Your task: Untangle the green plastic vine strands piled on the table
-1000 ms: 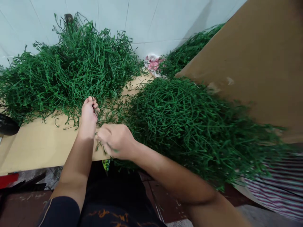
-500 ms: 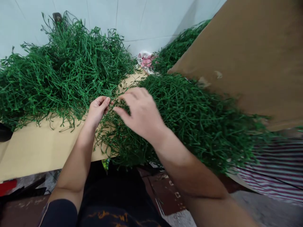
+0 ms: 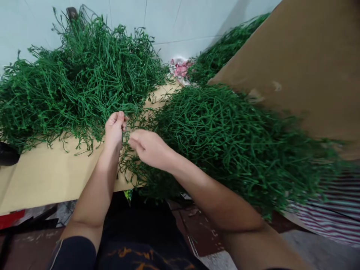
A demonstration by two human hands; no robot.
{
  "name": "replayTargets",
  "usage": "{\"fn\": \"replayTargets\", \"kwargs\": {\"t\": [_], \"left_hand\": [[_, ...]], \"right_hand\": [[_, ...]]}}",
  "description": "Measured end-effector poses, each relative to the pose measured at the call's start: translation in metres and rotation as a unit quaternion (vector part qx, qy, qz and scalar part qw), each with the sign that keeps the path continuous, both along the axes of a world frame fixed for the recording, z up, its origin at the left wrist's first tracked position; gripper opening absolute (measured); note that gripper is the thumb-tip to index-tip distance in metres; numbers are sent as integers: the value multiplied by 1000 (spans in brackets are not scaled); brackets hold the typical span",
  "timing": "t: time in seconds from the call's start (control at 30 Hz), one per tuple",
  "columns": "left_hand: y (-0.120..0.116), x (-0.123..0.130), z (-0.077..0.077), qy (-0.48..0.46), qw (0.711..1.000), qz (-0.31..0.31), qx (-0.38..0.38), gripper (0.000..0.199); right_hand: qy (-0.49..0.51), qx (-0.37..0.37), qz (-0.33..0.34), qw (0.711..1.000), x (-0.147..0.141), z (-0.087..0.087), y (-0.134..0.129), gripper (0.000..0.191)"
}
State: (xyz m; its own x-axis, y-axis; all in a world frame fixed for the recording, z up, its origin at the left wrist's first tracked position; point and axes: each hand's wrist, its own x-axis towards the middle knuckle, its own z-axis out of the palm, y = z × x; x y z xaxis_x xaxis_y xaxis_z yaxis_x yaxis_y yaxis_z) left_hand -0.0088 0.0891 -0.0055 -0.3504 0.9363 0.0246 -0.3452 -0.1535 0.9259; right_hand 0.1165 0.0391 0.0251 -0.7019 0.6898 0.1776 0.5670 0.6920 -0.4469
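A white tiled wall (image 3: 180, 24) runs across the back. At the right, a large brown board (image 3: 306, 67) slants over the work area, its lower edge meeting the greenery. The counter (image 3: 53, 172) has a tan, cardboard-like top, bare mainly at the front left.

Two big heaps of thin, tangled green stems with small buds at their tips take up most of the space. The right heap (image 3: 225, 138) spreads from the middle of the counter to below the board and past the front edge; the left heap (image 3: 92, 75) is piled up against the wall. A smaller far heap (image 3: 222, 52) lies by the wall, partly behind the board.

Striped fabric (image 3: 332, 221) shows at the lower right, below the right heap. The right hand (image 3: 150, 147), somewhat blurred, is near the left hand, fingers drawn together at the tips. The left hand (image 3: 113, 129) is at the front edge of the left heap, fingers curled in, thumb pressed against them. What either pinches is too small to tell.

A black object (image 3: 8, 154) sits at the left edge, and a crumpled pink-and-white item (image 3: 180, 70) between the heaps. Loose stems (image 3: 131, 163) are scattered just below the hands.
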Motion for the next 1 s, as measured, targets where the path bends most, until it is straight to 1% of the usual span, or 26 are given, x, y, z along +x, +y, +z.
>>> {"fn": "replayTargets", "kwargs": {"t": [0.07,0.1,0.13,0.17,0.2,0.23,0.27,0.3,0.33,0.37,0.4,0.43,0.5,0.57,0.67,0.8,0.9,0.93,1.0], "left_hand": [[-1,-8,3,-10,999,38,9,31],[-2,-11,4,-8,999,46,16,31],[-4,-13,5,-4,999,42,22,31],[-6,-14,7,3,999,27,27,31],[-8,-14,8,9,1000,1,27,31],[-10,-12,9,12,999,-27,23,30],[-12,-9,9,12,998,-54,19,30],[-13,-6,10,9,997,-75,16,30],[-14,-2,10,3,996,-90,16,29],[-14,1,11,-1,995,-101,20,29],[-14,4,11,-3,994,-109,24,28],[-14,6,11,-1,993,-116,28,28],[-14,8,10,17,991,-130,29,27],[-15,8,8,41,988,-146,25,27],[-17,6,5,56,987,-151,24,28],[-16,7,1,51,993,-104,28,27],[-11,10,0,53,996,-76,22,26],[-9,9,1,39,998,-54,13,27],[-6,3,2,-1,1000,6,-1,29]], "right_hand": [[14,-4,125,992,4,8,-14,22],[24,11,172,985,9,13,-18,22],[32,35,185,982,16,17,-19,23],[38,64,163,984,25,20,-16,25],[43,97,105,989,36,23,-10,27],[38,129,19,991,49,26,-2,28],[36,168,-71,983,61,27,8,28],[36,206,-145,967,73,28,17,25],[41,238,-200,950,81,29,24,23],[48,265,-235,934,86,29,29,24],[55,281,-251,925,86,29,32,28],[58,288,-250,923,82,28,32,30],[52,275,-221,934,64,24,28,30],[32,248,-185,951,42,18,25,25],[4,209,-148,967,20,9,29,17],[-10,162,-97,982,18,3,39,23],[-9,137,-58,989,17,3,30,24],[-6,127,-25,992,15,4,23,23],[10,114,89,989,13,6,5,20]]}}
